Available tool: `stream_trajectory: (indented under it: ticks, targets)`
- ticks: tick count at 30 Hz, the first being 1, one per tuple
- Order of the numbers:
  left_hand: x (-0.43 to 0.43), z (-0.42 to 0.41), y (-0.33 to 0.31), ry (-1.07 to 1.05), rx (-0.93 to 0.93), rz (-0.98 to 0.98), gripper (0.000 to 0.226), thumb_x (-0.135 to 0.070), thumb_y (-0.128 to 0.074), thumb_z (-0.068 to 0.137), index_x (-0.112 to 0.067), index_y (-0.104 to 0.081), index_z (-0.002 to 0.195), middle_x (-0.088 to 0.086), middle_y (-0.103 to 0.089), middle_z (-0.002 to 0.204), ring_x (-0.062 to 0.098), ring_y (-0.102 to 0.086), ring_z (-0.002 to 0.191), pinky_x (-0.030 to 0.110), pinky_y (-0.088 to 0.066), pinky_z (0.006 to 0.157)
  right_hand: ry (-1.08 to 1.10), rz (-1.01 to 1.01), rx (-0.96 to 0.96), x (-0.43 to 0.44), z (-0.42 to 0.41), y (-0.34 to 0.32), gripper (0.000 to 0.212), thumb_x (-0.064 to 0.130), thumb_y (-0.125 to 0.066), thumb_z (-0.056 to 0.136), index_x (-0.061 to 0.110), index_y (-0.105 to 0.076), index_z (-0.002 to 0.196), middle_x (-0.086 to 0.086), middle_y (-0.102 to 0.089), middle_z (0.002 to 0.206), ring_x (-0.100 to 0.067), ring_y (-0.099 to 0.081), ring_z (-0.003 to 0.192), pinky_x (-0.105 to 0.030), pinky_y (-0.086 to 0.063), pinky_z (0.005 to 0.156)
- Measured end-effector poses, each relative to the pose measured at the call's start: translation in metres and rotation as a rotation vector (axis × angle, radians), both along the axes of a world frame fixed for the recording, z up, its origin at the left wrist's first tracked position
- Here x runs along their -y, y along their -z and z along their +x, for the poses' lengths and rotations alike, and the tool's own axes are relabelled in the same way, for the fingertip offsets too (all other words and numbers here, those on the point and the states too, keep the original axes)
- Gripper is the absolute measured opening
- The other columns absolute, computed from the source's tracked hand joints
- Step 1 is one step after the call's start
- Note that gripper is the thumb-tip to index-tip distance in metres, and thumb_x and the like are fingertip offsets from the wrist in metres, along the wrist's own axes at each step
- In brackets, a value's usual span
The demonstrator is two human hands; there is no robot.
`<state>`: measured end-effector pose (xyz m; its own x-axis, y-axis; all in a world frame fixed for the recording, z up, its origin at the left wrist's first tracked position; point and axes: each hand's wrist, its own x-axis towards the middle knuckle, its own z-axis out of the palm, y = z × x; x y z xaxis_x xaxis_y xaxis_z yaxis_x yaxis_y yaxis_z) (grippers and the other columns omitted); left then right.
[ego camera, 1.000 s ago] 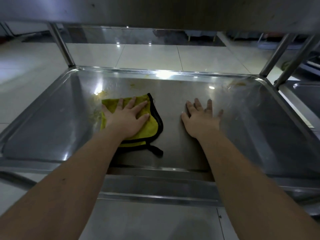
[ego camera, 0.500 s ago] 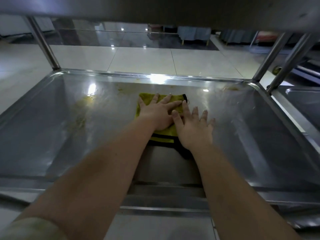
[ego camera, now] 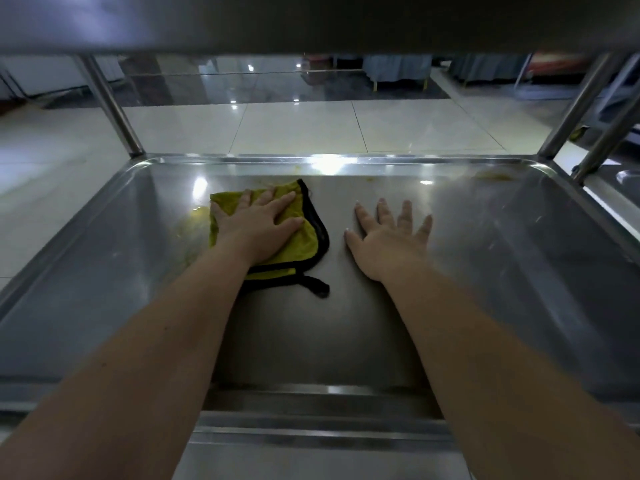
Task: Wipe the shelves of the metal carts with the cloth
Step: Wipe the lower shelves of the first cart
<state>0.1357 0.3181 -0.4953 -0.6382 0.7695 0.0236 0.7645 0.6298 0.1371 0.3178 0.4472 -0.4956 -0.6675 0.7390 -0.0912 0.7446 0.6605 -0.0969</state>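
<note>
Two bare forearms are seen reaching over the near rim of the shelf (ego camera: 519, 271), a shallow steel tray. The left hand (ego camera: 258, 230) is laid flat on the cloth (ego camera: 306, 245), fingers (ego camera: 289, 199) straight and spread, pressing it down left of the shelf's middle. The cloth is yellow with a black border, and a black loop trails at its near right corner. The right hand (ego camera: 388, 244) is rested palm down on bare metal just right of the cloth, fingers open, holding nothing. A yellowish smear (ego camera: 199, 216) is seen touching the cloth's left edge, and a brownish stain (ego camera: 491, 174) lies in the far right corner. Farther off, posts (ego camera: 114, 109) rise to an upper shelf (ego camera: 311, 19), with tiled floor (ego camera: 294, 129) beyond.
</note>
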Motion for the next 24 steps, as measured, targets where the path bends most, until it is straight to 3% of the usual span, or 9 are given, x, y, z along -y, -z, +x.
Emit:
stream_trajectory:
  ticks: [2, 5, 8, 12, 18, 24]
  targets:
    - [0.003, 0.003, 0.000, -0.029, -0.032, 0.001, 0.067, -0.072, -0.021, 0.089, -0.049, -0.008, 0.151, -0.011, -0.004, 0.163, 0.025, -0.001, 0.150, 0.072, 0.012, 0.106, -0.013, 0.010, -0.039, -0.002, -0.001, 0.007, 0.064, 0.066, -0.012, 0.095, 0.044, 0.004, 0.152, 0.003, 0.009, 0.164, -0.036, 0.015, 0.147, -0.064, 0.010, 0.112]
    - [0.001, 0.010, 0.003, -0.144, -0.077, -0.158, 0.072, -0.077, -0.008, 0.085, -0.048, 0.007, 0.149, -0.006, 0.010, 0.163, 0.035, 0.009, 0.148, 0.078, 0.021, 0.096, -0.012, 0.027, -0.037, -0.003, 0.003, 0.011, 0.063, 0.066, -0.011, 0.095, 0.044, 0.005, 0.152, 0.004, 0.010, 0.163, -0.037, 0.014, 0.147, -0.064, 0.010, 0.113]
    - [-0.008, 0.013, 0.005, -0.225, 0.107, -0.153, 0.069, -0.081, -0.012, 0.082, -0.058, 0.012, 0.143, -0.010, 0.018, 0.161, 0.046, 0.019, 0.143, 0.081, 0.011, 0.097, -0.016, 0.029, -0.029, -0.003, 0.002, 0.011, 0.063, 0.064, -0.009, 0.096, 0.042, 0.005, 0.153, 0.002, 0.010, 0.163, -0.039, 0.014, 0.147, -0.064, 0.010, 0.113]
    - [-0.047, 0.031, 0.002, -0.122, 0.056, -0.106, 0.065, -0.075, -0.018, 0.087, -0.057, 0.005, 0.146, -0.009, 0.012, 0.162, 0.051, 0.017, 0.141, 0.081, 0.008, 0.099, -0.021, 0.046, -0.017, -0.003, 0.000, 0.014, 0.062, 0.061, -0.006, 0.096, 0.040, 0.007, 0.153, 0.000, 0.011, 0.163, -0.041, 0.013, 0.147, -0.065, 0.011, 0.112]
    - [-0.089, 0.042, 0.001, 0.130, -0.028, -0.104, 0.058, -0.066, -0.018, 0.092, -0.058, 0.001, 0.146, -0.008, 0.009, 0.163, 0.041, 0.018, 0.145, 0.073, 0.019, 0.102, 0.010, 0.052, -0.038, -0.009, -0.003, 0.019, 0.059, 0.050, -0.009, 0.099, 0.035, 0.006, 0.154, 0.004, 0.010, 0.163, -0.037, 0.012, 0.148, -0.064, 0.009, 0.113]
    - [-0.036, -0.015, 0.003, 0.083, 0.029, -0.052, 0.063, -0.078, -0.025, 0.085, -0.063, -0.005, 0.143, -0.016, 0.001, 0.162, 0.026, 0.004, 0.150, 0.062, 0.007, 0.114, -0.010, 0.027, -0.068, -0.013, -0.001, 0.019, 0.060, 0.060, -0.010, 0.097, 0.041, 0.003, 0.153, 0.007, 0.008, 0.163, -0.033, 0.012, 0.148, -0.061, 0.009, 0.114]
